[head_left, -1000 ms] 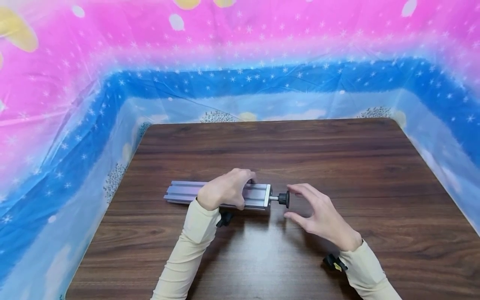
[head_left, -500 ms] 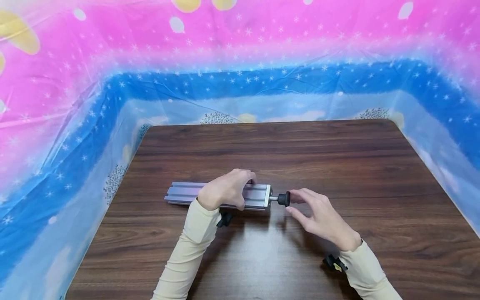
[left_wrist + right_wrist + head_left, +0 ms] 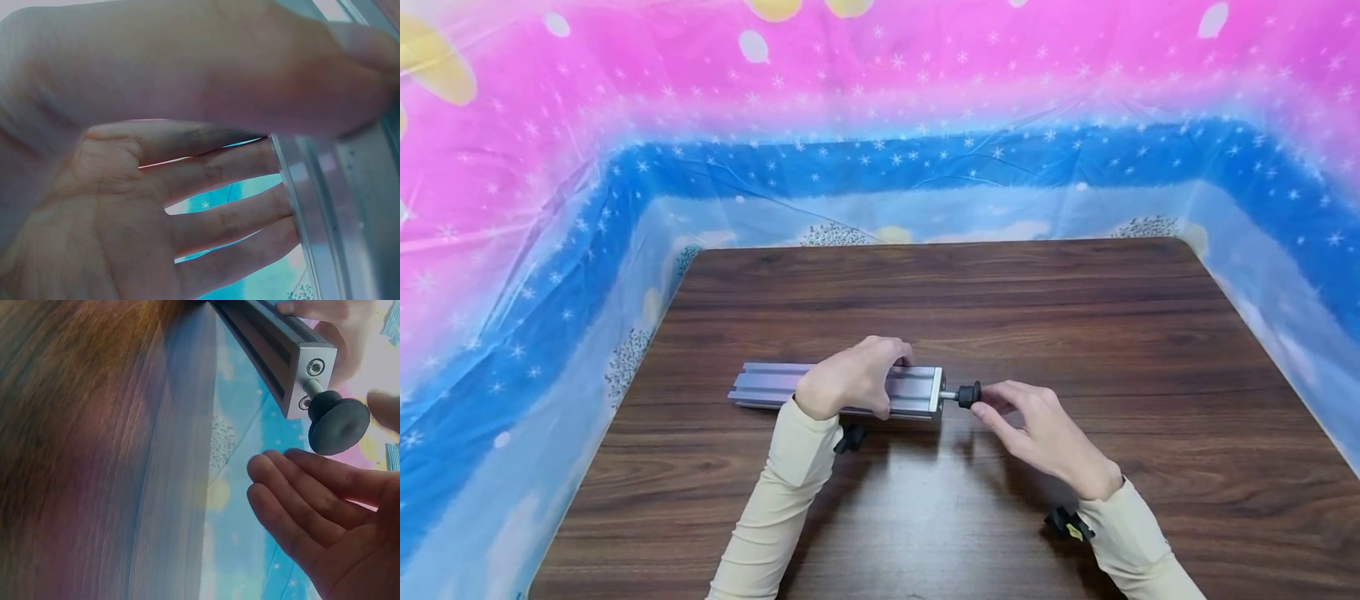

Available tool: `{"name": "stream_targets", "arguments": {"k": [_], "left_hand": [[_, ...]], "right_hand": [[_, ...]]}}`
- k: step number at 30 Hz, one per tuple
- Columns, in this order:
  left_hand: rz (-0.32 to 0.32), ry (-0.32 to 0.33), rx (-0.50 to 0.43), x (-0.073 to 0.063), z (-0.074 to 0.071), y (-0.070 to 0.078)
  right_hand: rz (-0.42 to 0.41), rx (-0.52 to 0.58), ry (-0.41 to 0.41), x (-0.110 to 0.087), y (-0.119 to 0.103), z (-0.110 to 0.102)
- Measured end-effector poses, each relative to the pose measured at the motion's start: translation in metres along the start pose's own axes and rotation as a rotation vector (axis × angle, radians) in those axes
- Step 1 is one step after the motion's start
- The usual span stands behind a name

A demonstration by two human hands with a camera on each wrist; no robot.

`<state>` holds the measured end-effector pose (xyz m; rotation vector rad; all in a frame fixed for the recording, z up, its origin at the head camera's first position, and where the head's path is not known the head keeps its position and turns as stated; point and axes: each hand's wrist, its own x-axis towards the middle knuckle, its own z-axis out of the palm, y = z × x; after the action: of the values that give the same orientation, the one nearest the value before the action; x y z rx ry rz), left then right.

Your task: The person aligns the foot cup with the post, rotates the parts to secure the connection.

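Observation:
A silver aluminium profile (image 3: 913, 392) lies lengthwise on the table, with grooves along its sides. My left hand (image 3: 852, 380) grips it from above near its right end, thumb on the near side and fingers over the far side. Out of the light end plate (image 3: 319, 359) sticks a threaded stud carrying a black round levelling foot (image 3: 339, 427). At the rim of that foot, my right hand (image 3: 1047, 429) pinches with thumb and index finger. Its other fingers (image 3: 281, 500) extend below the foot in the right wrist view.
The dark wood-grain table (image 3: 970, 308) spreads around both hands. Behind and beside it hangs a pink and blue patterned cloth (image 3: 865, 167). A black wrist device (image 3: 1067, 525) sits at the right cuff, another (image 3: 848, 438) at the left.
My right hand has closed in from around the foot's rim to a pinch on it, and the black disc now sits tilted differently. The left hand and profile stay put.

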<state>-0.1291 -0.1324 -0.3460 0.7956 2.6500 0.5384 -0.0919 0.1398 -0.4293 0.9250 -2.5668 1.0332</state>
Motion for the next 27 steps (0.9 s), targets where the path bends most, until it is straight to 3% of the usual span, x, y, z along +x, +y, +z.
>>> {"name": "stream_targets", "arguments": {"k": [8, 12, 21, 27], "left_hand": [[-0.011, -0.009, 0.007, 0.0003, 0.0009, 0.0003], [-0.014, -0.012, 0.009, -0.0001, 0.0015, 0.0009], [-0.016, -0.009, 0.007, -0.0022, 0.0015, 0.0007], [-0.026, -0.010, 0.003, -0.0028, 0.0013, 0.0009]], "right_hand": [[-0.159, 0.016, 0.078, 0.0015, -0.0001, -0.0014], [-0.194, 0.036, 0.085, 0.0025, 0.0007, -0.0006], [-0.177, 0.010, 0.089, 0.0023, 0.0029, 0.0016], [-0.102, 0.020, 0.044, 0.0032, 0.0018, 0.0028]]}}
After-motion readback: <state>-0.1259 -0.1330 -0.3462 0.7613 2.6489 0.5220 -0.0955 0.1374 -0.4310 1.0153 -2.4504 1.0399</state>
